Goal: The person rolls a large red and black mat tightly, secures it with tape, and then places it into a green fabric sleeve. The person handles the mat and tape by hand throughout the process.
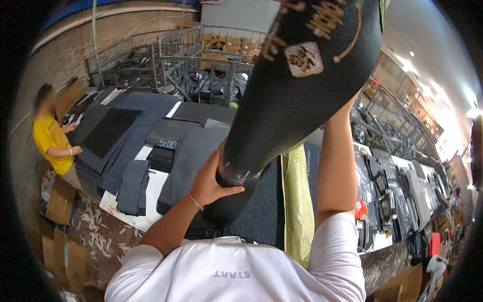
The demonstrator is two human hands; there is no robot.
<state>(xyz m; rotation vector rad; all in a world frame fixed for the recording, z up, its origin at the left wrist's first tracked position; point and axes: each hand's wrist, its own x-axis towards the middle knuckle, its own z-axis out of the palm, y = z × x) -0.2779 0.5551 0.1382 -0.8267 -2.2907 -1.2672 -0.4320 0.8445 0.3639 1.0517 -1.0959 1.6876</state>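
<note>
A long black roll [282, 95], like a rolled mat with a fine mesh surface, slants upward in front of me. Tan lettering and a white patch [304, 59] mark its wide upper part. Clear tape circles the narrower lower part. There my left hand [211, 176] is closed round it, thumb across the front. My right hand [350, 104] is raised against the roll's right side, bearing it up; its fingers are hidden behind it. A yellow-green woven plastic sheet [298, 201] runs down beside the roll, between my arms.
Stacks of dark ribbed sheets [146, 110] and folded dark pieces [133, 187] lie on the white table [153, 194]. A person in a yellow shirt [53, 143] stands at its left end. Metal cages [196, 75] stand behind; packed dark goods [387, 196] lie right. Cardboard boxes [60, 201] and scraps cover the left floor.
</note>
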